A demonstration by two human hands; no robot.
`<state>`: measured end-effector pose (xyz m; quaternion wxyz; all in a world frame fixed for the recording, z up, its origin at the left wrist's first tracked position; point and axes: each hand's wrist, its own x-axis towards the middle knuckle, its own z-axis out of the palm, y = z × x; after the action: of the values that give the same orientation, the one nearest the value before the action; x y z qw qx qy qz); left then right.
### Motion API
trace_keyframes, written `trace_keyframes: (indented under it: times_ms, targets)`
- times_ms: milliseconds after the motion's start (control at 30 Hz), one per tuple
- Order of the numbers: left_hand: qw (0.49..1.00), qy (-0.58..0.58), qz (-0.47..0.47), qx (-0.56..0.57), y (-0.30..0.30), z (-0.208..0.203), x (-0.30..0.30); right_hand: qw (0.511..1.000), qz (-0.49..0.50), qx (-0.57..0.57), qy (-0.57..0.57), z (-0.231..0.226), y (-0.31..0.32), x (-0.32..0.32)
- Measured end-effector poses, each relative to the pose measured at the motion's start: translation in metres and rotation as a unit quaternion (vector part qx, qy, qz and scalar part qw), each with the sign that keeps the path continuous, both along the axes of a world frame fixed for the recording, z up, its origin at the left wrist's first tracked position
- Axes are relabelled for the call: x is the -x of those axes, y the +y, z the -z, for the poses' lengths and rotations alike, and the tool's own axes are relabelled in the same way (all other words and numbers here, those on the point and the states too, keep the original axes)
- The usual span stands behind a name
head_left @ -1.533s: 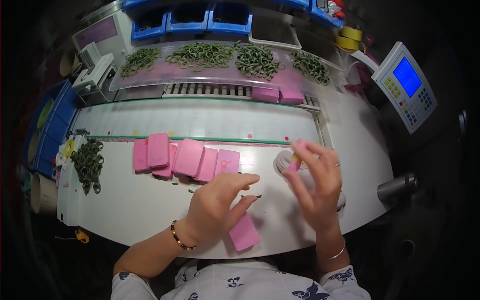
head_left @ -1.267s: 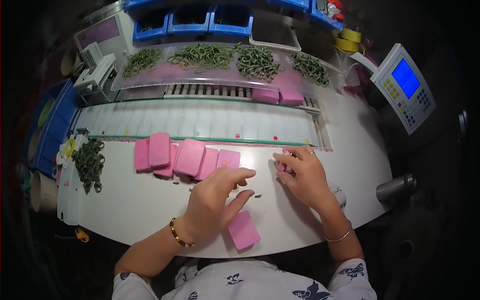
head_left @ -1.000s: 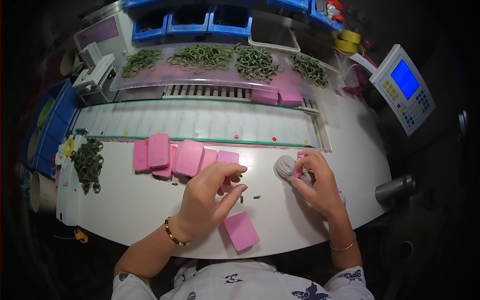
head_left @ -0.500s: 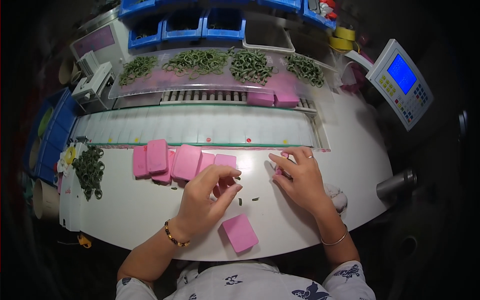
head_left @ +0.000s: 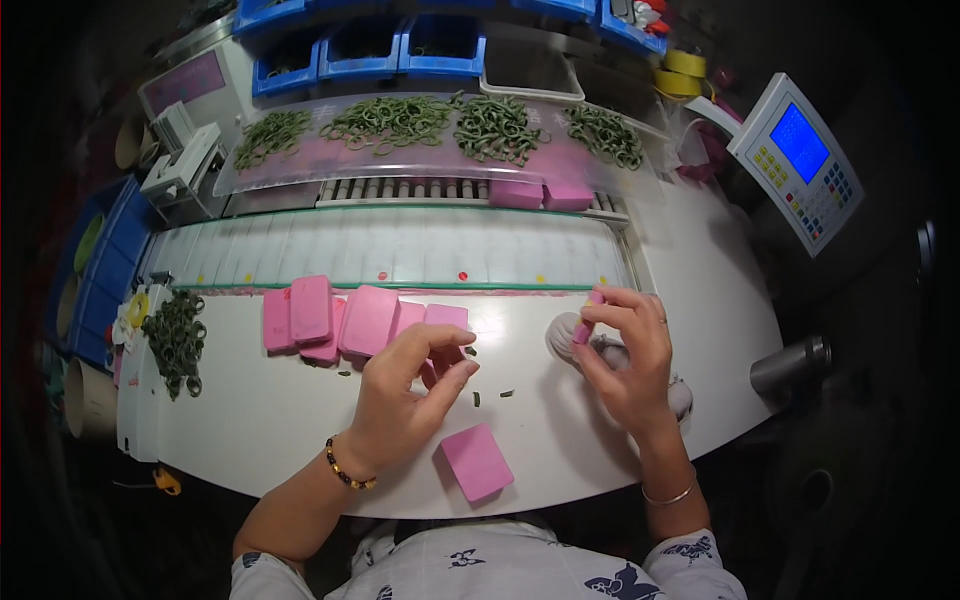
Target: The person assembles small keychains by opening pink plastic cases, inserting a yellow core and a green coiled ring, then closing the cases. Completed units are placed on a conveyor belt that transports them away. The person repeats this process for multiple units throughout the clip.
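Observation:
My left hand point(head_left: 410, 385) hovers over the table in front of a cluster of pink rectangular blocks point(head_left: 369, 320), thumb and forefinger apart with nothing visible between them. Part of a pink block shows through the gap. My right hand point(head_left: 632, 350) pinches a small pink piece point(head_left: 589, 315) with a yellowish patch between thumb and fingers. Beneath that hand lies a whitish ball-like bundle point(head_left: 563, 336), partly hidden by the fingers. A single pink block point(head_left: 477, 463) rests near the front edge, and small dark green bits point(head_left: 476, 399) are scattered between my hands.
Dark green rings point(head_left: 178, 340) are heaped at the left. More green rings point(head_left: 390, 120) lie on a clear shelf above a roller track point(head_left: 400, 191). Blue bins point(head_left: 363, 50) line the back. A keypad panel with a screen point(head_left: 800, 155) and a metal cylinder point(head_left: 792, 368) stand right.
My right hand has shifted slightly right and turned, raising the small pink piece and uncovering the whitish bundle. The left hand stays nearly in place. The strip behind the table, with its coloured dots, has slid left.

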<state>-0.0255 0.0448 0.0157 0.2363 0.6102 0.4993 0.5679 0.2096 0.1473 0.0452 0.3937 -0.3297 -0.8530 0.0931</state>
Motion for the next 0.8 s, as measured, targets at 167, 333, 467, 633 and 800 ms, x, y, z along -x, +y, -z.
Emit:
trace_keyframes:
  times_ms: [167,333,467,633,800]
  targets:
    - [0.999,0.006,-0.007,-0.032,-0.005,-0.008,0.002,0.994,-0.005,0.053,-0.100,0.019,0.009,-0.007]
    - [0.997,0.025,-0.027,-0.071,-0.026,-0.017,0.006,0.995,0.015,0.088,-0.048,0.019,0.006,-0.006]
    - [0.996,0.071,0.022,-0.048,-0.053,-0.027,0.007,0.983,0.024,0.178,0.044,0.019,-0.009,-0.003]
    - [0.972,0.203,0.117,0.021,-0.070,-0.025,-0.007,0.957,-0.043,0.247,0.145,0.025,-0.031,-0.005]
    - [0.961,0.231,0.136,0.070,-0.070,-0.006,-0.017,0.907,-0.109,0.353,0.204,0.022,-0.061,-0.008]
